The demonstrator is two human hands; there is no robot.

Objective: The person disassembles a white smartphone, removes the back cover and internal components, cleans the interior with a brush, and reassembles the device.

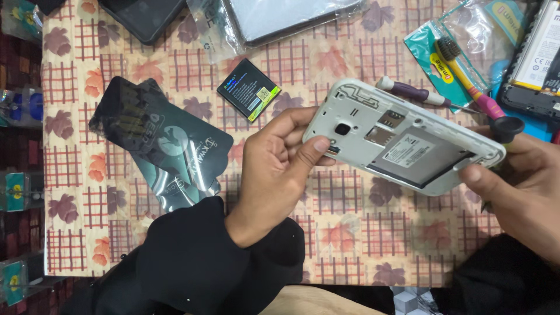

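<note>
Above the counter (361,239), covered in a checked leaf-print cloth, a white smartphone (402,137) with its back cover off is held up in the air, rear side to the camera, battery bay empty, camera hole and card slots showing. Left hand (274,169) closed around the phone's top-left end, thumb pressed on the rear near the camera hole, fingers curled behind the edge. Right hand (519,186) closed on the phone's lower-right end, thumb on the rim; it also seems to carry a black-capped tool (505,127) sticking up behind the phone, grip not fully visible. Both wrists in black sleeves.

Loose black battery (248,89) with a yellow-green label lies flat on the cloth, just up-left of the phone, apart from it. Dark printed pouch (163,143) lies left of the left hand. Purple-handled screwdriver (417,92) lies just behind the phone's top edge. Yellow and pink brush (466,73) rests on a teal packet (429,55) at upper right. Second battery with a white label (542,46) at far right edge. Dark tablet-like device (143,17) and a bagged screen panel (286,17) along the top edge.
</note>
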